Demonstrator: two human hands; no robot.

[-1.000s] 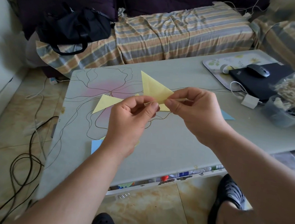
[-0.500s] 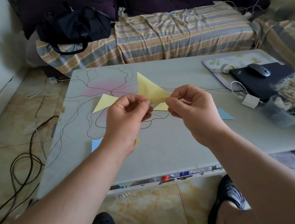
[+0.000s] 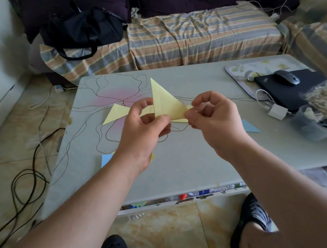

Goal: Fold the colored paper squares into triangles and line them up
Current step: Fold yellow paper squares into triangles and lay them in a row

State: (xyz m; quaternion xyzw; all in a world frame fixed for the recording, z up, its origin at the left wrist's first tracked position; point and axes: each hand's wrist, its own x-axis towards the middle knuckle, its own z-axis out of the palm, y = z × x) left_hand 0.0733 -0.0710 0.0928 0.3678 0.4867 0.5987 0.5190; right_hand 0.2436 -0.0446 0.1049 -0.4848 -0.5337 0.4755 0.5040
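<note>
Held up over the table (image 3: 185, 155), the yellow triangle (image 3: 165, 102) runs crosswise between both pinches, right hand (image 3: 215, 116) nipping its right tip, left hand (image 3: 145, 130) its lower edge, free point upward.

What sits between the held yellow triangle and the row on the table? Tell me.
Nothing visible does. Both hands, left hand and right hand, pinch the yellow triangle in the air above the table. A folded yellow triangle already lies just below and left of it, with bare tabletop around.
</note>
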